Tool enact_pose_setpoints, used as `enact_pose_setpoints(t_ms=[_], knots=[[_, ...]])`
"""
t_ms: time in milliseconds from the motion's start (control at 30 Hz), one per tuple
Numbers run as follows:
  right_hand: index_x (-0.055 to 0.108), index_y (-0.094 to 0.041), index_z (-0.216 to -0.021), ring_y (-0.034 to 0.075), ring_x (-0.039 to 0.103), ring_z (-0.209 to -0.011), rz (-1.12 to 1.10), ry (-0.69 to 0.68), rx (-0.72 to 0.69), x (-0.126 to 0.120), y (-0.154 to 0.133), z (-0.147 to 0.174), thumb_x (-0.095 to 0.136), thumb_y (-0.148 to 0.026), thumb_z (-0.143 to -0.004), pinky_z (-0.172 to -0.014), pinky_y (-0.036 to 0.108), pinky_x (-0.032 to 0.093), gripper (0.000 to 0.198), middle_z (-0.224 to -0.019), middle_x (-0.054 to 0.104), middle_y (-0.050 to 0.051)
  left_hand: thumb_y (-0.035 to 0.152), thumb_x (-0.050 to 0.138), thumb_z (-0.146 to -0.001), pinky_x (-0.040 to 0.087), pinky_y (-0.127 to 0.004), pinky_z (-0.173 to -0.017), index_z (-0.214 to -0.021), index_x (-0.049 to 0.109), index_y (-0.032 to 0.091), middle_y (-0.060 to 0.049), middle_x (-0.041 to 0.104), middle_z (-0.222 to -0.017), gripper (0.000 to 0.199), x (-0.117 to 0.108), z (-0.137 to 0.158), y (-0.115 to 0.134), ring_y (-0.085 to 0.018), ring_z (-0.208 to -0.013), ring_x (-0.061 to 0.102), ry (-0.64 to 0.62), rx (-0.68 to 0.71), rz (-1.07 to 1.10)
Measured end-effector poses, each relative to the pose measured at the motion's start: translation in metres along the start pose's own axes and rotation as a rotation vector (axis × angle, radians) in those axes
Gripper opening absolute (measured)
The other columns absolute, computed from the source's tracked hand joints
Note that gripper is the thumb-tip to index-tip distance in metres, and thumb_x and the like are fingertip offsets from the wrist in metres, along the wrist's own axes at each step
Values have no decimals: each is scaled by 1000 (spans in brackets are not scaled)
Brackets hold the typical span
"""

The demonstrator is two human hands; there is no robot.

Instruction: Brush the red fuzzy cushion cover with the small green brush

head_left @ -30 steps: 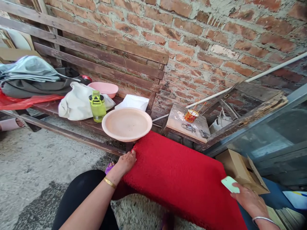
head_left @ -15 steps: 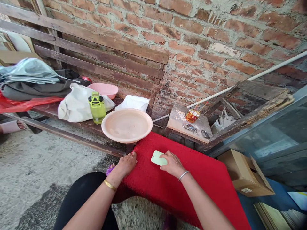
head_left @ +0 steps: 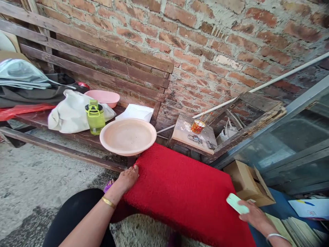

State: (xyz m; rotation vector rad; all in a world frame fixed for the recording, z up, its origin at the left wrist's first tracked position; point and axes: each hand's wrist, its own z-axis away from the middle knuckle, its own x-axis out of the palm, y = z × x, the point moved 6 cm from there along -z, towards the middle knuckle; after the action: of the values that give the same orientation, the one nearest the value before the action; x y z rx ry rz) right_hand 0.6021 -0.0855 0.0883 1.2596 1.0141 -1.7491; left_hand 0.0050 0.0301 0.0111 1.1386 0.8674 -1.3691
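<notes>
A red cloth [head_left: 177, 192] lies spread over a low, table-like surface in front of me. At its near left corner, my left hand [head_left: 130, 176] is closed on the cloth's edge with the fingers curled down. Over the right end of the cloth, my right hand [head_left: 253, 212] grips a pale green flat block [head_left: 236, 203] with rounded corners. The underside of the block is hidden. Close beyond my left hand, a wide pale pink basin [head_left: 128, 136] holding water stands on the end of the wooden bench [head_left: 69, 139].
On the bench are a green bottle [head_left: 95, 118], a white bag [head_left: 70, 111], a pink bowl [head_left: 105, 97] and a white paper tray [head_left: 136, 112]. A stool [head_left: 177, 132] carries a red paper cup [head_left: 197, 127] and a padlock [head_left: 195, 138]. A cardboard box [head_left: 244, 180] is at right.
My right hand has swept the pale green block from the cloth's middle to its right end. My left hand keeps hold of the near left corner. The view has shifted slightly right.
</notes>
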Motion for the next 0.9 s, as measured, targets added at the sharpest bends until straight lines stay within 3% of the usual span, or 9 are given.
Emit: enact_pose_setpoints(t_ms=[100,167,233,333,433,567,633,733,900], knots=[[70,-41,-64,44,67,-97,70,-19,110,-11,49,-1,62,-26,-40,-89,60,43,30,-90,73,12,24,45,-96,53,-37,-88,-135,51,4,-25,66,-114,44,0,1,1,-28,-108,67,21,-4,-15],[69,-43,-66,45,66,-100,100,4,124,-15,45,-2,61,-29,-41,-90,60,43,29,-90,72,9,24,45,-96,53,-37,-89,-136,50,4,-25,65,-115,45,1,1,1,-28,-109,67,32,-13,-16],[72,-40,-77,42,66,-102,67,3,66,-12,7,0,61,-33,-46,-92,55,45,34,-97,71,9,23,45,-96,53,-38,-90,-137,49,3,-26,65,-116,46,2,1,0,-29,-110,66,35,-20,-7],[72,-31,-99,37,64,-106,-7,-37,-115,2,-90,11,60,-37,-56,-93,47,47,45,-108,67,12,22,45,-95,53,-40,-89,-137,49,2,-26,66,-114,46,2,0,-1,-29,-109,67,33,-14,6],[68,-28,-111,28,63,-103,-40,-113,-275,27,-183,26,61,-36,-61,-89,39,49,51,-110,64,6,23,45,-95,52,-40,-90,-136,49,2,-27,66,-115,47,-1,0,-1,-29,-110,66,21,24,15],[67,-29,-113,20,60,-100,-80,-199,-434,59,-245,39,66,-29,-60,-88,30,46,53,-110,61,1,22,45,-95,53,-39,-89,-136,49,1,-26,66,-114,46,-3,2,-1,-29,-109,67,19,32,2],[68,-29,-113,19,60,-100,-89,-220,-445,66,-244,41,67,-26,-58,-88,29,45,54,-110,61,0,22,46,-95,54,-39,-88,-134,51,2,-25,67,-112,44,-4,2,0,-29,-107,68,34,31,-10],[67,-27,-112,20,60,-101,-95,-227,-386,62,-208,38,64,-26,-58,-89,30,46,54,-112,61,2,22,45,-96,53,-39,-89,-132,53,1,-25,67,-110,42,-3,2,0,-29,-107,68,33,14,-16],[69,-30,-108,27,64,-107,-104,-164,-140,38,-78,27,60,-32,-54,-92,36,48,54,-113,65,4,23,45,-96,52,-39,-90,-133,51,1,-26,67,-112,44,-4,3,0,-30,-109,67,6,17,-9]])
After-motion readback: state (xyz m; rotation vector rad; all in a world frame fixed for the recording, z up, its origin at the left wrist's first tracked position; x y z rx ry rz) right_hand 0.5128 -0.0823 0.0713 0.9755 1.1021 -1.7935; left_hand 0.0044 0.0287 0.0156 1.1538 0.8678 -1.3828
